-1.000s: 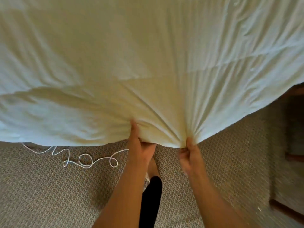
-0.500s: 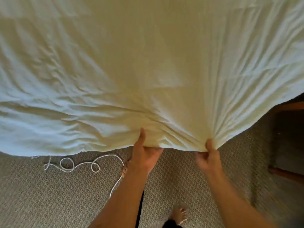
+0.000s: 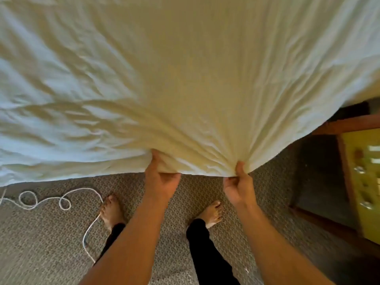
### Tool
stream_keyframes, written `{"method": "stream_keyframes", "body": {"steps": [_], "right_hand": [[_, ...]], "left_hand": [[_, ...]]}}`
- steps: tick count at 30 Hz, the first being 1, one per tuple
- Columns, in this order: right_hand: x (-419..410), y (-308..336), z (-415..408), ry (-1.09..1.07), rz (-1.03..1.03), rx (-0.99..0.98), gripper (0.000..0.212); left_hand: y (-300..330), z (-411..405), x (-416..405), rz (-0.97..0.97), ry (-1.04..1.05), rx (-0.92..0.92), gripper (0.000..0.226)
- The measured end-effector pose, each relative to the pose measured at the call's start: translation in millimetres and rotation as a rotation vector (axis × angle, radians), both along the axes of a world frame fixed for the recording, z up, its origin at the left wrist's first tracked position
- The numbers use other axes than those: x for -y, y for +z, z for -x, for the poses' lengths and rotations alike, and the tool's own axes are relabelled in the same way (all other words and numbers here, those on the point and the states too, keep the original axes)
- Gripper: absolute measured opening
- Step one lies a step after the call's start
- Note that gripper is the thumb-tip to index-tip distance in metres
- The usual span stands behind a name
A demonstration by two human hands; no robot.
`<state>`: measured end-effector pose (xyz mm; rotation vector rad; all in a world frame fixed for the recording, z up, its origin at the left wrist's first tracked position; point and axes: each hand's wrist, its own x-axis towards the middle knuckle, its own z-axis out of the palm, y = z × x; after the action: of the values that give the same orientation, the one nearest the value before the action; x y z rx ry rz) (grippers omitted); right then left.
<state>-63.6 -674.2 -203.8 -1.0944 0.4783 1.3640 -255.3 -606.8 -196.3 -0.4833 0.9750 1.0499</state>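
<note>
A large cream-white bed sheet [image 3: 185, 79] fills the upper two thirds of the view, stretched out ahead of me with folds fanning from its near edge. My left hand [image 3: 160, 179] grips that edge, thumb on top and fingers curled underneath. My right hand [image 3: 238, 186] pinches a gathered bunch of the same edge a little to the right. Both forearms reach forward from the bottom of the view. What lies under the sheet is hidden.
Patterned beige carpet [image 3: 41, 243] covers the floor. A white cord [image 3: 61, 200] loops across it at the left, running past my left foot [image 3: 111, 210]. My right foot [image 3: 211, 212] stands beside it. Dark wooden furniture with a yellow-green panel [image 3: 368, 182] stands at the right.
The view has tilted down and shifted left, so both bare feet now show. The sheet's near edge has dropped slightly lower. Both hands keep their hold on it.
</note>
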Motion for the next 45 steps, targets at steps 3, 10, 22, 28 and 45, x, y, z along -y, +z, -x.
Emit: {"method": "stream_keyframes", "body": {"steps": [3,10,22,28,45], "right_hand": [[7.7,15.5,-28.9,0.006,-0.047,-0.080,0.062],[-72.9,50.6,-181.7,-0.116,-0.189,0.038,0.036],[-87.2,62.2,-292.6,-0.072,-0.270,0.048,0.067],[-112.2,68.6,-315.3,0.001,-0.092,0.099,0.054],[-67.0,172.9,-497.9,-0.330,-0.082,0.265,0.027]], "left_hand": [[1.8,-90.4,20.1,0.092,-0.111,-0.014,0.021],[19.7,-116.3,33.5,0.118,-0.021,-0.066,0.017],[24.1,-248.4,32.8,0.264,-0.090,-0.148,0.033],[61.4,-363.5,-55.1,0.070,-0.095,0.138,0.036],[130.7,-499.5,-54.1,0.142,-0.105,-0.045,0.018]]}}
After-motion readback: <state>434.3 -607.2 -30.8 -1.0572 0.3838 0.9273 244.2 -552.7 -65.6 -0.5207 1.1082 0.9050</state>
